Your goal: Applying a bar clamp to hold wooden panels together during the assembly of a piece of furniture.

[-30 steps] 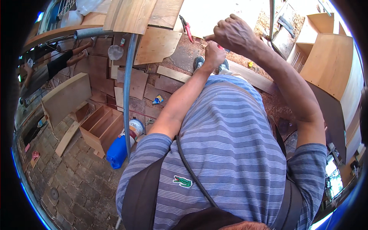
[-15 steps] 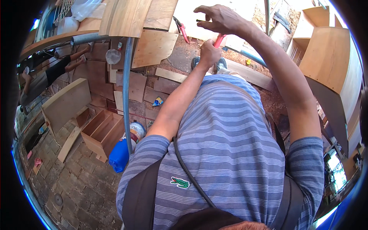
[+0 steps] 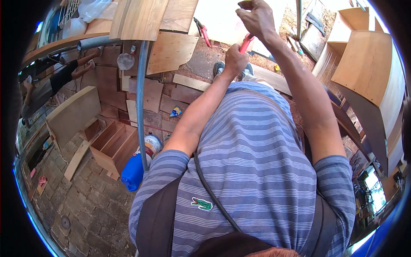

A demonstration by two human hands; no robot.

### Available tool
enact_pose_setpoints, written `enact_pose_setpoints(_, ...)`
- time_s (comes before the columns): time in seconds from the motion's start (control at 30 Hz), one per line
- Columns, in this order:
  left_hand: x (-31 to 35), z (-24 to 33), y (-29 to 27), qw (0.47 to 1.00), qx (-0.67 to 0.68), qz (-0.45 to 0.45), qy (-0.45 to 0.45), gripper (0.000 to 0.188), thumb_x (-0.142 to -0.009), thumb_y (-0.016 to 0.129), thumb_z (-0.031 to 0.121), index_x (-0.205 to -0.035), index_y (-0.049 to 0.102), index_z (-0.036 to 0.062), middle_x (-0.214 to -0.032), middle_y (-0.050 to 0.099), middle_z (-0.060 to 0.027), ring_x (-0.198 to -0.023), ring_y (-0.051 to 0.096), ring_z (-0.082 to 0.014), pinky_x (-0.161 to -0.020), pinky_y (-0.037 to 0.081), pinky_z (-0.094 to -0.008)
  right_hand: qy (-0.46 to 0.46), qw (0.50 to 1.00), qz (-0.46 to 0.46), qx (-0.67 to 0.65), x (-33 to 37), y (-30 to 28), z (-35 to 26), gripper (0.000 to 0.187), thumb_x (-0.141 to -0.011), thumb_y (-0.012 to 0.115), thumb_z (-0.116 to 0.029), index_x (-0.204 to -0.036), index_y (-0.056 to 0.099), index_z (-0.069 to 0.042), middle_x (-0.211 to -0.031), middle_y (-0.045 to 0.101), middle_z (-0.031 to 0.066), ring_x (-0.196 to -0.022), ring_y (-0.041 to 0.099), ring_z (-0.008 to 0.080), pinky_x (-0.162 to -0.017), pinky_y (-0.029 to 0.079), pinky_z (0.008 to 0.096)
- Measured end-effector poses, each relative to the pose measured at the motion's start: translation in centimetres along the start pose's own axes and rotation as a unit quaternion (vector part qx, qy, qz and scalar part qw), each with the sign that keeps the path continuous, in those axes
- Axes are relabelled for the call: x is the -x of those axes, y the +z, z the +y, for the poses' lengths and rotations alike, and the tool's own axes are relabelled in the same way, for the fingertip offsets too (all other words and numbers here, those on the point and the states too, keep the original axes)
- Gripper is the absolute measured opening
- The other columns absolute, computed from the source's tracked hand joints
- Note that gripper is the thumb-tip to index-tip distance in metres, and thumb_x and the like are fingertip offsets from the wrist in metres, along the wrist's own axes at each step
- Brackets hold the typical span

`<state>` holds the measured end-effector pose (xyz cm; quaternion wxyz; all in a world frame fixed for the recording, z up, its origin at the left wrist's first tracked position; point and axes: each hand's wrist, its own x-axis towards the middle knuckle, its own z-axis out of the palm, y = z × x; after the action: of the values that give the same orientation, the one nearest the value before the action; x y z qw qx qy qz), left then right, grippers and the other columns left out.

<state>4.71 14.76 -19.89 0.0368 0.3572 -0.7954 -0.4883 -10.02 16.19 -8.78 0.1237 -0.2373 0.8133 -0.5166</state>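
My left hand [image 3: 236, 61] is closed around the red handle of a tool [image 3: 246, 43], held upright above my shoes; I cannot make out the tool's head against the bright white board. Farther forward and to the right, my right hand [image 3: 259, 20] is raised over the board, its fingers bent toward the thumb. Something small and dark shows at its fingertips, too unclear to name. Left of the held tool lies a second hand tool with red grips and a dark head [image 3: 204, 33], resembling pliers, at the edge of the white board [image 3: 227, 19].
Wooden boards [image 3: 143, 19] lie at the far left beside a grey metal post [image 3: 141, 94]. A wooden shelf box [image 3: 117, 143] and blue jug [image 3: 132, 172] stand on the left. Another person [image 3: 64, 81] is farther left. Wooden cabinets [image 3: 364, 64] stand on the right.
My right hand has moved right and farther forward, away from the red handle, and its forearm has swung more upright. My left hand keeps its hold on the tool almost in place.
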Motion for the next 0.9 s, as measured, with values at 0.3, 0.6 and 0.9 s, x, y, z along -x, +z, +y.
enact_pose_setpoints(0.3, -0.2, 0.4, -0.2, 1.0, -0.003, -0.007, -0.012, 0.023, -0.071, 0.062, 0.015, -0.083, 0.061, -0.0056, -0.077, 0.063, -0.0236, -0.074, 0.064, -0.0333, -0.07, 0.048, -0.0409, 0.04, 0.973, 0.135, -0.182, 0.2, 0.9, 2.5, 0.024, -0.081, 0.055, -0.003, -0.104, 0.058, 0.002, -0.09, 0.064, 0.0128, -0.082, 0.061, 0.0195, -0.073, 0.049, 0.0288)
enact_pose_setpoints(0.6, -0.6, 0.1, -0.4, 0.999, 0.01, -0.033, -0.023, 0.023, -0.07, 0.06, 0.015, -0.078, 0.061, -0.0062, -0.069, 0.062, -0.0221, -0.068, 0.063, -0.0289, -0.064, 0.048, -0.0388, -0.47, 0.784, -0.206, 0.35, -0.9, -8.1, -0.1, 0.079, -0.074, 0.062, -0.059, -0.131, 0.048, -0.005, -0.13, 0.051, 0.0154, -0.123, 0.047, 0.0293, -0.104, 0.038, 0.0439)
enact_pose_setpoints(0.9, -0.6, 0.6, -0.9, 0.998, 0.004, -0.048, -0.043, 0.023, -0.069, 0.055, 0.014, -0.08, 0.06, -0.0049, -0.076, 0.062, -0.028, -0.08, 0.063, -0.0424, -0.072, 0.048, -0.046, -0.543, 0.693, -0.33, 0.341, -3.3, -8.7, -1.1, 0.044, -0.081, 0.064, -0.04, -0.095, 0.056, 0.001, -0.098, 0.056, 0.0145, -0.106, 0.053, 0.0311, -0.091, 0.044, 0.0417)
